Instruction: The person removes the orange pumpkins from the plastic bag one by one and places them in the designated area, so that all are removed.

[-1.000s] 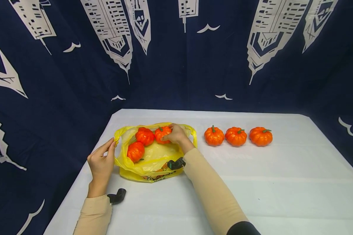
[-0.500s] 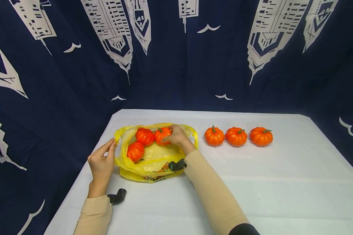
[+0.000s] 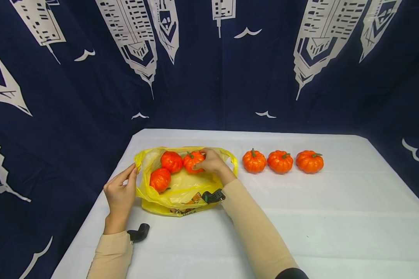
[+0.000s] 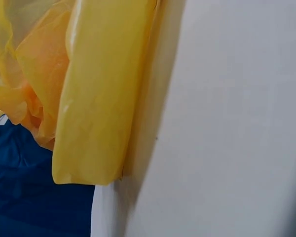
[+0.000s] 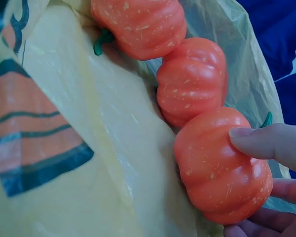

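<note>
A yellow plastic bag (image 3: 186, 186) lies on the table with its mouth spread wide. My left hand (image 3: 121, 193) pinches the bag's left rim between thumb and fingers; the left wrist view shows only the bag's outside (image 4: 101, 94), not the hand. Inside the bag, my right hand (image 3: 214, 164) grips a small orange pumpkin (image 3: 193, 162) with a green stem. In the right wrist view its thumb (image 5: 271, 143) lies over that pumpkin (image 5: 219, 168), with fingers beneath. Two more pumpkins, one at the back (image 3: 172, 162) and one nearer (image 3: 160, 179), sit in the bag's left part.
Right of the bag, three orange pumpkins stand in a row on the white table (image 3: 335, 217): a left one (image 3: 254, 162), a middle one (image 3: 280, 162) and a right one (image 3: 309, 162). A dark blue patterned cloth (image 3: 223, 85) hangs behind.
My right forearm and the bag's right rim have shifted slightly to the right. My right hand stays on the same pumpkin, and the left hand keeps its place at the rim.
</note>
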`<state>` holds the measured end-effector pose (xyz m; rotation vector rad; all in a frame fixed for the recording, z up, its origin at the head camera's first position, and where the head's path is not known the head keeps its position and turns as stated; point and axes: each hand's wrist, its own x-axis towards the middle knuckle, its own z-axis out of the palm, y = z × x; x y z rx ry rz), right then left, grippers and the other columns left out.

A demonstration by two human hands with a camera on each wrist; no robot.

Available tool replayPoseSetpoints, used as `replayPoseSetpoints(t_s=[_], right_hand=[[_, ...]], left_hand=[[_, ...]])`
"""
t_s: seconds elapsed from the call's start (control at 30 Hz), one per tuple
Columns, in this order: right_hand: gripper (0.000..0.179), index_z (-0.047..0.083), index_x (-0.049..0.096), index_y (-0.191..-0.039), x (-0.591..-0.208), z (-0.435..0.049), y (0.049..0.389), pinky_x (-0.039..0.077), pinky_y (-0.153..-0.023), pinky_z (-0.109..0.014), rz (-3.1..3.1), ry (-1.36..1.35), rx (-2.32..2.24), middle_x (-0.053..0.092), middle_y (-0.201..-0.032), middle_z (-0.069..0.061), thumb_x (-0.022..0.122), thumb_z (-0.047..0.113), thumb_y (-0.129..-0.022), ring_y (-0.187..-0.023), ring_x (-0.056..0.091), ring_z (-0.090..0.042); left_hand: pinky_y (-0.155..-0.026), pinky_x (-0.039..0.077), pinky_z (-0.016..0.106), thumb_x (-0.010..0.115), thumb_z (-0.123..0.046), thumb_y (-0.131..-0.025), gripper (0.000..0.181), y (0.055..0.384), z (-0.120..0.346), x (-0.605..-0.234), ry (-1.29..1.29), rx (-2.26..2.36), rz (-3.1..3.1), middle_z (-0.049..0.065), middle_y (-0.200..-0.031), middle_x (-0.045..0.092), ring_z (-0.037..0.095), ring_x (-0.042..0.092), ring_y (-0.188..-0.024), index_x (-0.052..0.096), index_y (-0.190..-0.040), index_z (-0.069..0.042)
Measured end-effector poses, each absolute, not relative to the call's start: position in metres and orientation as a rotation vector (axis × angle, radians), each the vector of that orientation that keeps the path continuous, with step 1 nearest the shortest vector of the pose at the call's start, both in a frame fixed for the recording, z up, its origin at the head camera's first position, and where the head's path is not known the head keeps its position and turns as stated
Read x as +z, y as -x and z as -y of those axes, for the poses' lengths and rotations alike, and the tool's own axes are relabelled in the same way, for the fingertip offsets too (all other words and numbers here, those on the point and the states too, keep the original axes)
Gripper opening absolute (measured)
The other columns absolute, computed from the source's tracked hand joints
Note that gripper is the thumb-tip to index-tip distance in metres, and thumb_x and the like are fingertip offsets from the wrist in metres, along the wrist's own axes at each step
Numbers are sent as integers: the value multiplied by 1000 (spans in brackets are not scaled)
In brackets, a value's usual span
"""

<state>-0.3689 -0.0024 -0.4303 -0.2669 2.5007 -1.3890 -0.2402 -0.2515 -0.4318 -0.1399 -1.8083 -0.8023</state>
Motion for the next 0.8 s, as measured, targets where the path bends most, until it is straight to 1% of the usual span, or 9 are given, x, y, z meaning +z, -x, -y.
replayPoseSetpoints(t_s=[0.13,0.27,0.4,0.47,0.63,0.7,0.8], right_hand=[[72,7,42,-128,-431,0,368,42,-92,-31,-2455,316,-1429,50,-123,-10,77,12,-65,-108,49,-22],[72,8,44,-128,-429,-2,366,44,-89,-30,-2413,360,-1453,51,-120,-10,77,9,-64,-105,50,-22],[73,9,45,-129,-426,-2,361,45,-83,-28,-2376,414,-1459,49,-120,-9,76,9,-64,-100,49,-21],[73,7,42,-131,-416,-3,353,45,-83,-29,-2335,434,-1464,48,-122,-11,74,7,-65,-101,48,-24],[73,8,42,-132,-414,-5,350,44,-86,-32,-2290,469,-1478,47,-122,-10,74,8,-66,-104,47,-24],[73,11,43,-131,-421,-6,353,44,-86,-32,-2290,477,-1484,48,-121,-6,75,11,-65,-104,47,-22],[72,11,42,-132,-417,-8,350,43,-89,-33,-2274,495,-1482,47,-123,-6,73,11,-67,-107,47,-22]], left_hand=[[-63,41,1,69,-9,-76,15,240,252,-432,145,-807,1806,14,-82,69,12,62,-62,71,-91,-5],[-64,41,1,69,-9,-76,16,240,252,-432,141,-810,1808,14,-83,69,14,62,-61,71,-91,-6],[-66,41,1,69,-9,-76,16,240,251,-431,135,-810,1809,14,-83,69,16,62,-62,71,-91,-6],[-66,41,1,69,-9,-76,16,240,251,-431,135,-811,1809,14,-83,69,15,62,-62,71,-91,-6],[-65,42,1,69,-9,-76,16,240,251,-431,138,-811,1811,14,-83,69,14,62,-63,71,-91,-5],[-65,42,1,69,-8,-76,16,240,251,-431,140,-811,1814,14,-83,69,15,62,-62,71,-91,-5],[-64,41,0,69,-8,-76,16,240,250,-431,143,-814,1814,14,-83,69,14,62,-62,71,-91,-5]])
